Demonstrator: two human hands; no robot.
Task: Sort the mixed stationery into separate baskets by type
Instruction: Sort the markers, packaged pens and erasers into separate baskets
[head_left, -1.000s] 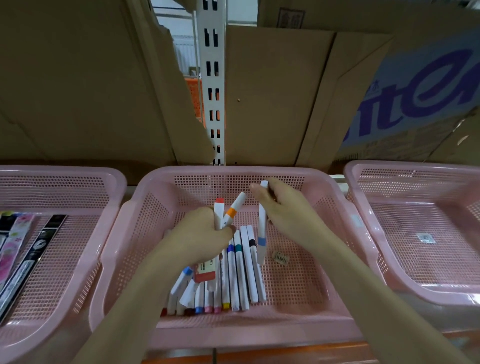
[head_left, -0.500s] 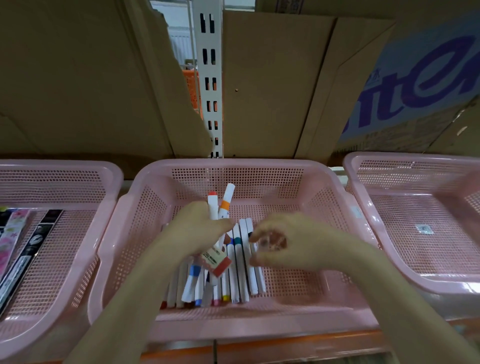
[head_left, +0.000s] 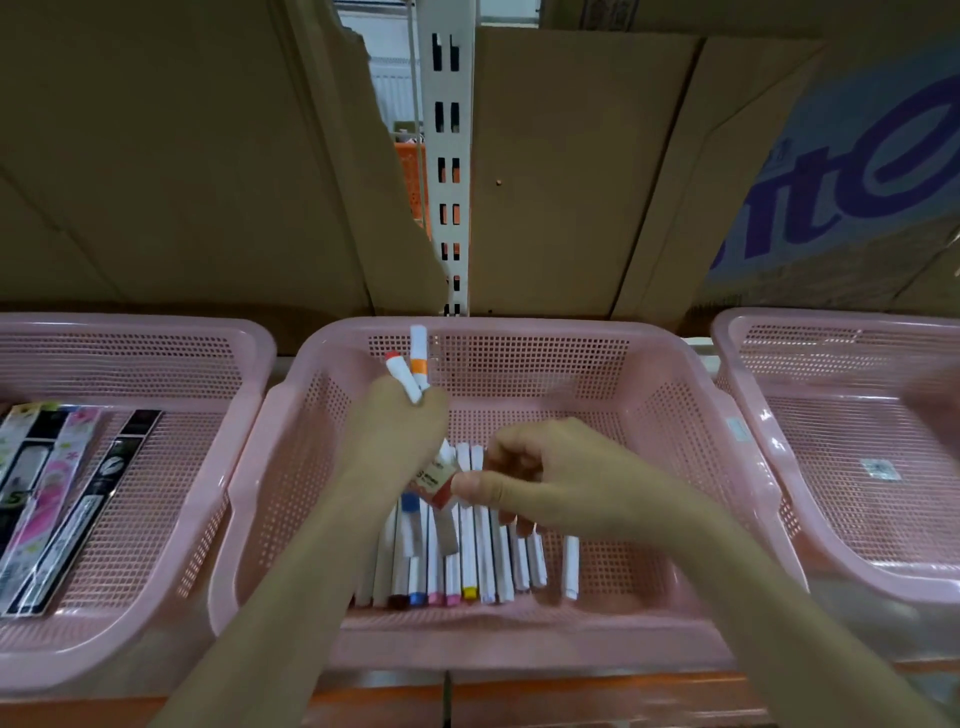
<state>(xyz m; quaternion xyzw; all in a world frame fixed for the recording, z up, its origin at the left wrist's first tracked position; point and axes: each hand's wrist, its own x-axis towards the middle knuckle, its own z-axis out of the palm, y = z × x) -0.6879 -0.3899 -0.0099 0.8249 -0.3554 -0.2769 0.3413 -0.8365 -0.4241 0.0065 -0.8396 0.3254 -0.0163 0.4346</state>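
Several white markers (head_left: 470, 551) with coloured caps lie side by side in the middle pink basket (head_left: 691, 415). My left hand (head_left: 400, 436) grips a small bunch of markers (head_left: 413, 371) upright; a red-capped and an orange-banded one stick out above my fist. A small red and white labelled item (head_left: 435, 483) hangs below that hand. My right hand (head_left: 545, 478) hovers over the row with curled fingers, its thumb touching the labelled item; whether it pinches it I cannot tell.
The left pink basket (head_left: 156, 343) holds several long flat packs (head_left: 62, 499). The right pink basket (head_left: 841, 519) has only a small sticker on its floor. Cardboard boxes (head_left: 571, 171) and a white slotted shelf post (head_left: 447, 156) stand behind the baskets.
My right hand let go of the marker it held upright, dropped onto the row and moved left to the labelled item. My left hand lifted its markers higher.
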